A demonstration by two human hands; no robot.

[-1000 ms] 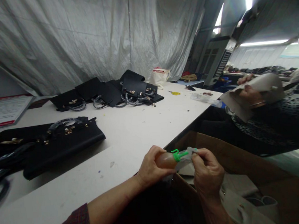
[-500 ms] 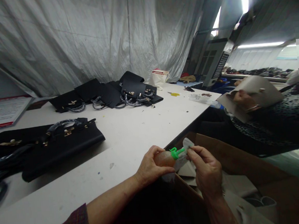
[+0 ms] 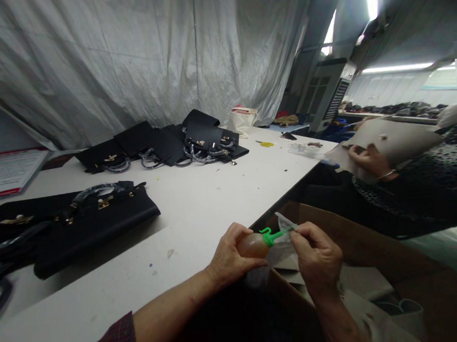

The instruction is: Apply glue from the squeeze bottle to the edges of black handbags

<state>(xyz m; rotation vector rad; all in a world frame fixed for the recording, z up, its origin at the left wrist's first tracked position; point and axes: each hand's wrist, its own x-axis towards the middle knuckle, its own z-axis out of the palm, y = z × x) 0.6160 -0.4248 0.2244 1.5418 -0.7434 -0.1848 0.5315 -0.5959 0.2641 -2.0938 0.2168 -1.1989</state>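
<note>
My left hand is closed round a small brownish squeeze bottle with a green nozzle cap. My right hand pinches a bit of clear plastic wrap at the tip of the green nozzle. Both hands hover at the near edge of the white table, above an open cardboard box. More crumpled clear plastic hangs below the bottle.
Black handbags lie on the table at left, with more black bags at the back. Another person at right holds a beige panel. Yellow scissors and a white bag lie far back.
My right hand keeps working the plastic wrap at the nozzle tip, shifting slightly. The person at right has turned and lowered the beige panel.
</note>
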